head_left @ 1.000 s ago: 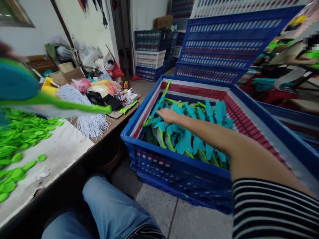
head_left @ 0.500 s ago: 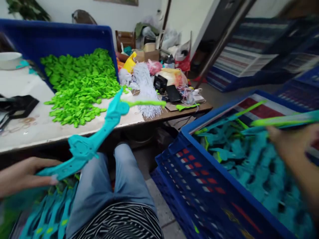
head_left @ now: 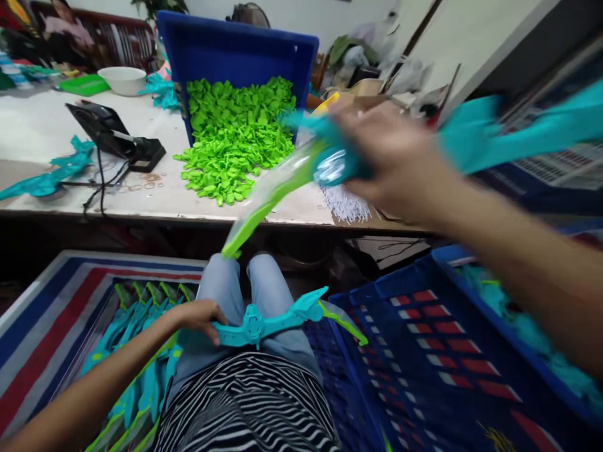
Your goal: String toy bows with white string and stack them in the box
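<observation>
Person seated at a cluttered table (head_left: 164, 204), a teal part in each hand

The person, in a striped top (head_left: 245, 408) and jeans (head_left: 268, 282), faces the table's front edge. The left hand (head_left: 202, 317) is below that edge, its thumb and fingers pinching one end of a teal-and-green piece (head_left: 266, 326). This piece lies across the lap, in front of the table, and its curved clear-and-green tip points away from the hand. The right hand (head_left: 384, 150) is raised above the table's front edge, fingers curled around a blurred teal part (head_left: 334, 163) whose clear-and-green blade slants down past that edge toward the knees. More teal shows beyond the right wrist; whether it belongs to the same part cannot be told.

On the table, a blue bin (head_left: 238, 53) opens toward the person, and a heap of small green pieces (head_left: 235, 144) spills from it onto the tabletop. Toward the table's left end are a black stand (head_left: 146, 154), a white bowl (head_left: 122, 81) and a loose teal piece (head_left: 70, 166). Below the table's front edge, on the person's left, a crate with striped lining (head_left: 51, 326) holds a row of similar pieces (head_left: 127, 333); on the right, below the same edge, is a blue crate (head_left: 419, 395).
</observation>
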### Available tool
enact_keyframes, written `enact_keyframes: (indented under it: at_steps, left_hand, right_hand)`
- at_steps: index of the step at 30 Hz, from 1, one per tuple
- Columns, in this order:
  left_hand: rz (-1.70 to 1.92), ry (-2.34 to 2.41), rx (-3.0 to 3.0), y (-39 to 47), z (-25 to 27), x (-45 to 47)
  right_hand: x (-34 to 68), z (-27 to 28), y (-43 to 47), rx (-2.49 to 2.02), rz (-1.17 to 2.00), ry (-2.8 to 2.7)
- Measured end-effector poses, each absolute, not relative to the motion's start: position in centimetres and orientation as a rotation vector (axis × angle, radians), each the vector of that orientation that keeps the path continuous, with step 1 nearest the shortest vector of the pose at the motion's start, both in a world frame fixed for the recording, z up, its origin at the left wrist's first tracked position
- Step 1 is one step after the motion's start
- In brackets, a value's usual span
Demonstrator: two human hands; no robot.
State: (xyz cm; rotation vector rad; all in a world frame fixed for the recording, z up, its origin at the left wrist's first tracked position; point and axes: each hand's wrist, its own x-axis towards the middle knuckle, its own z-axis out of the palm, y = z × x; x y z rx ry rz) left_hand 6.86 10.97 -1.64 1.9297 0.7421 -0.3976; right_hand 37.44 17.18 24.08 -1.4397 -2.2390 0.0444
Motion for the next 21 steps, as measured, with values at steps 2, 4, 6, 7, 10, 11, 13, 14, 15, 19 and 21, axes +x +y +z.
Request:
enact_keyframes:
  at_steps: [2, 4, 6, 7, 10, 11, 13, 14, 15, 19, 21]
  left_hand:
    - [-0.357, 0.827, 2.076, 9.8, -1.7, 6.4]
    - [-0.262, 0.949, 2.191, 7.9, -1.7, 6.0]
    - [-0.111, 1.072, 2.243, 5.8, -1.8, 5.9]
    - [-0.018, 1.116, 2.246, 4.8, -1.9, 5.9]
    - [0.262, 1.195, 2.174, 2.5, -2.3, 6.0]
    - [0.352, 1.209, 2.121, 2.1, -2.3, 6.0]
    - [0.548, 1.241, 1.987, 2.0, -2.1, 5.8]
    - [0.654, 1.264, 1.917, 2.2, -1.9, 5.6]
    - [0.759, 1.298, 1.851, 2.5, -1.6, 5.3]
    - [1.147, 1.587, 1.571, 5.2, 0.0, 3.9]
    - [1.29, 1.762, 1.382, 6.9, 0.5, 2.9]
  right_hand:
    - [30.3, 21.8, 16.9, -1.313, -0.009, -2.638]
    - [23.4, 17.7, 16.7, -1.144, 0.019, -2.937]
    - [18.0, 13.1, 16.6, -1.061, 0.187, -3.002]
    - [16.0, 10.9, 16.5, -1.057, 0.271, -2.991]
    - [12.5, 5.3, 16.4, -1.085, 0.492, -2.942]
    - [12.0, 3.8, 16.4, -1.095, 0.533, -2.933]
    - [11.1, 1.1, 16.1, -1.146, 0.586, -2.93]
    - [10.8, -0.2, 15.9, -1.181, 0.608, -2.931]
    - [10.4, -1.3, 15.7, -1.219, 0.633, -2.93]
    - [10.2, -4.3, 15.4, -1.18, 0.777, -2.875]
    - [11.7, -4.6, 15.9, -0.994, 0.812, -2.804]
